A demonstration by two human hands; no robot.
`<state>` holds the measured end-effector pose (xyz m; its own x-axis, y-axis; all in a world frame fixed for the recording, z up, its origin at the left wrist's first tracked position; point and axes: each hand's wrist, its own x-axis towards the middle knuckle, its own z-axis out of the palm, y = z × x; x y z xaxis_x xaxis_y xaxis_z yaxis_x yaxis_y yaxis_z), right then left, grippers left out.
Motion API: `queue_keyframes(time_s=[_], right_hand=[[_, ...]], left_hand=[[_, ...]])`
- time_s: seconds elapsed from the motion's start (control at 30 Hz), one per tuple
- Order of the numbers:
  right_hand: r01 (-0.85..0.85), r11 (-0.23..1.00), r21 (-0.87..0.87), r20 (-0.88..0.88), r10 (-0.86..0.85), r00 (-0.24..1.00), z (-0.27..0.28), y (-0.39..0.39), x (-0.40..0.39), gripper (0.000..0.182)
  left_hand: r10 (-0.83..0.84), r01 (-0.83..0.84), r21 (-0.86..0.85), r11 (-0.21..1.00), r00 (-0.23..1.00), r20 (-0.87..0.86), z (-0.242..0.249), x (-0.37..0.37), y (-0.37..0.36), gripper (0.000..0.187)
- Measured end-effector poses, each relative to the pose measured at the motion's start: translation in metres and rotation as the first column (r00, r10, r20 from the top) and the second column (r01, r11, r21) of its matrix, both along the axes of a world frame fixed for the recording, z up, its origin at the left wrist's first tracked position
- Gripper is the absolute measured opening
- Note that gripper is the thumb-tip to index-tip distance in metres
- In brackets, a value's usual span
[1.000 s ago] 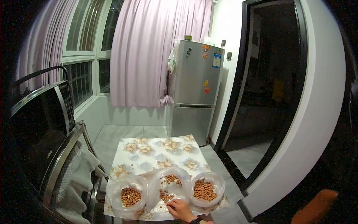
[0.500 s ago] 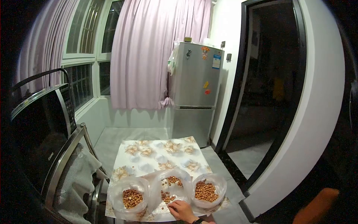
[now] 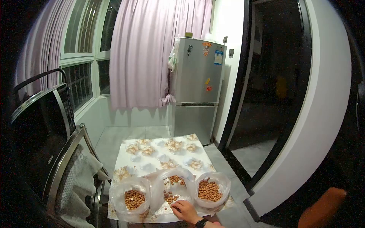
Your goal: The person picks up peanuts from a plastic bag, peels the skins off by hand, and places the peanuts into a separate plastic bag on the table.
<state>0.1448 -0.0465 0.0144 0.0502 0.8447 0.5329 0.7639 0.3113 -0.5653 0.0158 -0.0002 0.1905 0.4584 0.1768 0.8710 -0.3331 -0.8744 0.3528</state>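
My right hand [image 3: 184, 210], with a dark watch on the wrist, reaches over the front edge of the middle clear plastic bag [image 3: 156, 190]. Its fingers are bent together beside the near pile of small brown nuts [image 3: 169, 197]; whatever they pinch is hidden. A second loose group of nuts [image 3: 176, 180] lies farther back in this bag. To the left stands an open plastic bag [image 3: 116, 195] holding a heap of brown nuts [image 3: 134, 199]. Another open bag [image 3: 226, 186] on the right holds larger-looking brown nuts [image 3: 209, 190]. My left hand is out of view.
A flower-patterned cloth [image 3: 152, 161] covers the small table. Left of it are a black microwave [image 3: 40, 129] on a metal stand and a hanging grey cloth [image 3: 78, 186]. A silver fridge [image 3: 197, 76] stands behind, and a doorway opens on the right.
The view has shifted slightly. My right hand stays by the near pile in the middle bag, its fingers still bent together. The bags keep their places on the table.
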Motion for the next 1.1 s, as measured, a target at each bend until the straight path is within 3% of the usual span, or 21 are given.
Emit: queue_keyframes(time_s=[0.27,0.47,0.53,0.6,0.7,0.77,0.87,1.1], right_hand=[[-0.006,0.999,0.038,-0.005,0.007,1.0,-0.005,0.002,0.002,0.016],[-0.023,0.997,0.079,-0.018,0.024,1.0,-0.009,0.004,0.004,0.013],[-0.012,0.997,0.079,-0.008,0.013,1.0,-0.01,0.005,0.005,0.012],[-0.009,0.997,0.071,-0.006,0.009,1.0,-0.011,0.004,0.004,0.012],[0.001,0.997,0.075,-0.016,0.001,1.0,-0.002,0.003,0.004,0.013],[0.002,0.994,0.111,-0.008,-0.001,1.0,0.0,0.005,0.004,0.014],[0.012,0.994,0.107,-0.026,-0.009,1.0,0.0,0.004,0.004,0.016],[0.031,0.997,0.074,-0.062,-0.027,0.998,-0.006,0.005,0.005,0.024]], left_hand=[[-0.012,0.011,-0.017,1.0,0.998,-0.061,-0.001,-0.008,-0.004,0.024],[0.017,-0.045,-0.109,0.993,0.97,-0.244,-0.014,-0.061,-0.04,0.024],[0.185,-0.302,-0.264,0.916,0.902,-0.39,-0.061,-0.055,-0.035,0.025],[0.241,-0.395,-0.28,0.875,0.857,-0.455,-0.108,-0.052,-0.029,0.022],[0.27,-0.466,-0.343,0.816,0.831,-0.486,-0.141,-0.046,-0.032,0.021],[0.355,-0.546,-0.44,0.712,0.822,-0.446,-0.151,-0.039,-0.028,0.022],[0.434,-0.617,-0.447,0.648,0.781,-0.449,-0.159,-0.031,-0.018,0.023],[0.488,-0.683,-0.385,0.62,0.721,-0.492,-0.168,-0.009,-0.002,0.023]])
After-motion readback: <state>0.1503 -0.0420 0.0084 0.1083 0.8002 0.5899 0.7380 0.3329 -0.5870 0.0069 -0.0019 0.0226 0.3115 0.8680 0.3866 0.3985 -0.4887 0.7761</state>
